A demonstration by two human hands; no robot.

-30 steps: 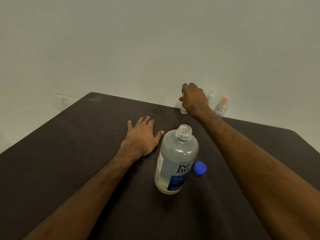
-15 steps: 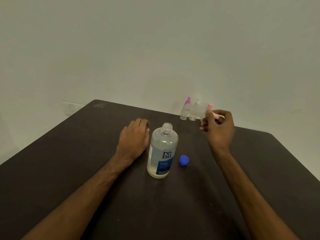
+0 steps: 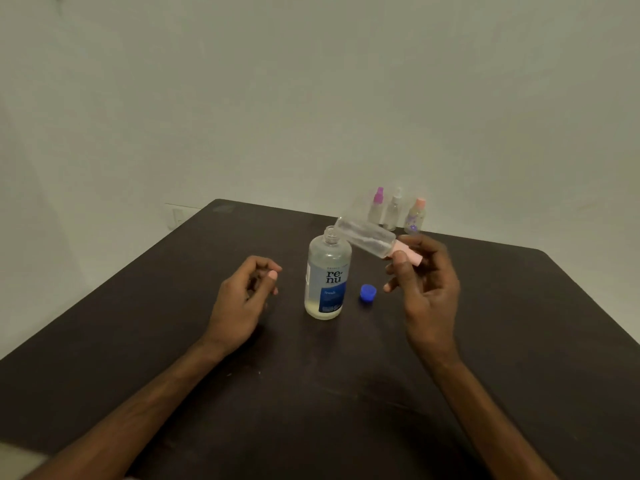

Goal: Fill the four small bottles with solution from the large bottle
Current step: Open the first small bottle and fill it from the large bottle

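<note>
The large clear bottle with a blue label stands uncapped in the middle of the dark table. Its blue cap lies just to its right. My right hand holds a small clear bottle by its pink cap, tilted almost flat, its base pointing left above the large bottle's mouth. My left hand hovers to the left of the large bottle, fingers loosely curled, holding nothing. Three more small bottles stand at the table's far edge: one with a magenta cap, one white-capped, one pink-capped.
A plain pale wall rises behind the table. A wall socket shows past the table's far left corner. The table's right edge runs diagonally down at the right.
My right hand has drawn a pink-capped small bottle from the far row toward the large bottle and tipped it sideways. My left hand has lifted off the table and curled.
</note>
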